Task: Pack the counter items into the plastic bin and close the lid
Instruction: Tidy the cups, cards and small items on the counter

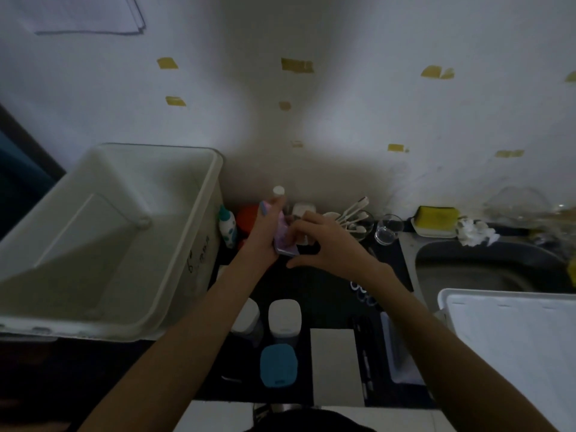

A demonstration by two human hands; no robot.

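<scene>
Left hand (pixel 265 235) grips a purple bottle (pixel 285 241) with a white cap, upright above the dark counter (pixel 327 285), just right of the plastic bin (pixel 174 275). My right hand (pixel 324 241) touches its side, fingers loosely spread. Behind them I see jars only half, hidden. The lid (pixel 514 338) runs off frame at right. The bin's mouth is wide open beside me.

Two bare forearms reach in from the lower edge, no sleeves, watch or bracelet showing on either. The left hand (pixel 265 235) has a nail painted pale blue on one of its fingers (pixel 264 208). The right hand (pixel 327 241) is bare. Dark clothing fills the bottom centre, well below the fingers.
</scene>
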